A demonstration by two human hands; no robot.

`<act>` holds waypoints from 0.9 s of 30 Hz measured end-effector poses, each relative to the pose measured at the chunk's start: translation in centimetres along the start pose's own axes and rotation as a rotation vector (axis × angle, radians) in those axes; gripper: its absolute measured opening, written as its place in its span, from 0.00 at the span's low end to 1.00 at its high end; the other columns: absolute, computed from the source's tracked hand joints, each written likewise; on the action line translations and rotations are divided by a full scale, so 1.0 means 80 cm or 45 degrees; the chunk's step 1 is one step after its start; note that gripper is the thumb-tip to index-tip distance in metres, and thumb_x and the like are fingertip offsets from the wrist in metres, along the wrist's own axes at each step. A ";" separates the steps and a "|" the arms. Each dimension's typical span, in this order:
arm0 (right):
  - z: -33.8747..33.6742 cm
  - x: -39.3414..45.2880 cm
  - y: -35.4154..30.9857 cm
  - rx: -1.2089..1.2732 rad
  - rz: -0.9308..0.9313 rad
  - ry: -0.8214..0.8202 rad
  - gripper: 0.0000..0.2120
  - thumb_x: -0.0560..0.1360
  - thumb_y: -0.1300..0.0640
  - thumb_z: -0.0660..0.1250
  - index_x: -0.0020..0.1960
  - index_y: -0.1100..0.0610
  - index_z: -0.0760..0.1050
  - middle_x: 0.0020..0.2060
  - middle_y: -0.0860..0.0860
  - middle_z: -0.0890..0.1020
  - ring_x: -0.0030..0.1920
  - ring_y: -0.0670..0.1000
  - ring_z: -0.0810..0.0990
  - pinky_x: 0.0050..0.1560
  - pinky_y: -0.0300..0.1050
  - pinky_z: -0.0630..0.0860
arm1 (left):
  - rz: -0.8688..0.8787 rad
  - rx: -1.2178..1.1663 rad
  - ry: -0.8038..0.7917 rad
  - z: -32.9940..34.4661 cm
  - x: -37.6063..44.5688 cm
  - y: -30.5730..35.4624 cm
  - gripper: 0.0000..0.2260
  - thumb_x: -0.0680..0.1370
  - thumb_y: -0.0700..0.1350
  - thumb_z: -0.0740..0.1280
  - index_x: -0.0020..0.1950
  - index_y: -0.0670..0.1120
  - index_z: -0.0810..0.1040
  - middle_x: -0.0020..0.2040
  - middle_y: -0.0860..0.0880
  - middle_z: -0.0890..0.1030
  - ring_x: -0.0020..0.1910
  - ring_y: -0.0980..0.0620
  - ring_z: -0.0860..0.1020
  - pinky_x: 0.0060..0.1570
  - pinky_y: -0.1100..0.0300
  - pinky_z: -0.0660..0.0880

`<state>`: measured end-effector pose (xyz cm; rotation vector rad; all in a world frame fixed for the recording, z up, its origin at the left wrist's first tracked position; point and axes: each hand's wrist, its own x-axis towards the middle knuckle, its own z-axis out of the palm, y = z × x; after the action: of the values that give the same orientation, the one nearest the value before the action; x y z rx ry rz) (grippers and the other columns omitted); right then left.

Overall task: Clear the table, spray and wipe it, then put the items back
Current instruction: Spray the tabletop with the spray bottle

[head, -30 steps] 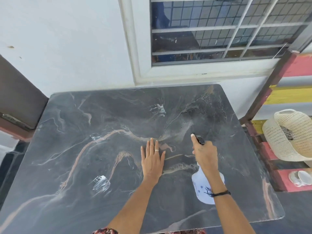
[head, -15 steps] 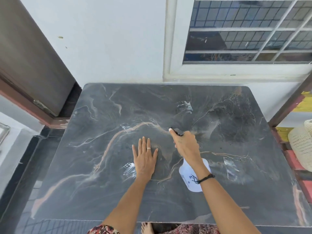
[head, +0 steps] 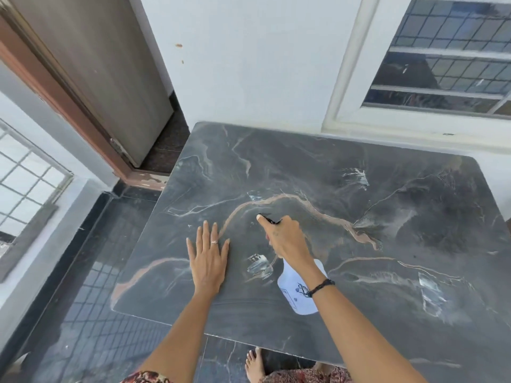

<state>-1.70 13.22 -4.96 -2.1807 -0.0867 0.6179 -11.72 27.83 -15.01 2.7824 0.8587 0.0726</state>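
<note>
The dark marble-patterned table [head: 387,244] fills the middle of the view, with wet spray patches shining on it. My right hand [head: 287,240] grips a white spray bottle [head: 297,290] over the table's centre; its black nozzle pokes out past my forefinger toward the far left. My left hand [head: 208,257] lies flat on the tabletop, fingers straight, just left of the bottle. No other items stand on the table.
A white wall and a barred window [head: 448,59] run behind the table. A brown door [head: 91,70] stands at the far left, with dark tiled floor [head: 91,299] below it. My bare foot [head: 254,364] shows under the table's near edge.
My view has swung left, so the shelf and basket at the right have left the frame. Both hands with the bottle have shifted left across the table. More wet patches show.
</note>
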 end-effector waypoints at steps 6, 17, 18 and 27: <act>0.064 -0.017 -0.037 -0.096 -0.105 -0.166 0.32 0.67 0.32 0.57 0.36 0.62 0.75 0.34 0.59 0.82 0.38 0.60 0.81 0.43 0.53 0.79 | -0.319 -0.056 0.037 -0.010 -0.022 -0.072 0.28 0.79 0.60 0.52 0.75 0.50 0.55 0.76 0.45 0.55 0.75 0.43 0.52 0.72 0.40 0.46; 0.118 -0.057 -0.053 -0.102 -0.104 -0.298 0.29 0.63 0.33 0.58 0.33 0.60 0.75 0.32 0.60 0.81 0.37 0.63 0.80 0.38 0.55 0.78 | -0.645 -0.117 -0.063 -0.022 -0.040 -0.104 0.30 0.77 0.65 0.48 0.76 0.56 0.46 0.77 0.46 0.43 0.75 0.42 0.41 0.65 0.32 0.34; 0.115 -0.062 -0.047 -0.099 -0.096 -0.295 0.31 0.63 0.32 0.58 0.33 0.62 0.75 0.34 0.61 0.81 0.38 0.63 0.80 0.40 0.57 0.78 | -0.639 -0.114 -0.054 -0.021 -0.046 -0.103 0.30 0.77 0.65 0.48 0.76 0.55 0.45 0.77 0.46 0.43 0.75 0.42 0.41 0.65 0.32 0.35; 0.059 -0.100 0.041 -0.136 -0.070 -0.220 0.26 0.65 0.34 0.60 0.30 0.58 0.71 0.31 0.60 0.80 0.35 0.62 0.77 0.37 0.52 0.76 | -0.442 -0.077 -0.077 0.014 -0.140 -0.020 0.35 0.75 0.67 0.40 0.75 0.48 0.58 0.74 0.40 0.60 0.73 0.37 0.58 0.67 0.32 0.45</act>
<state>-11.36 12.35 -6.72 -2.2150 -0.2760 0.7850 -21.77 22.59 -16.26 2.5244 1.2840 -0.0434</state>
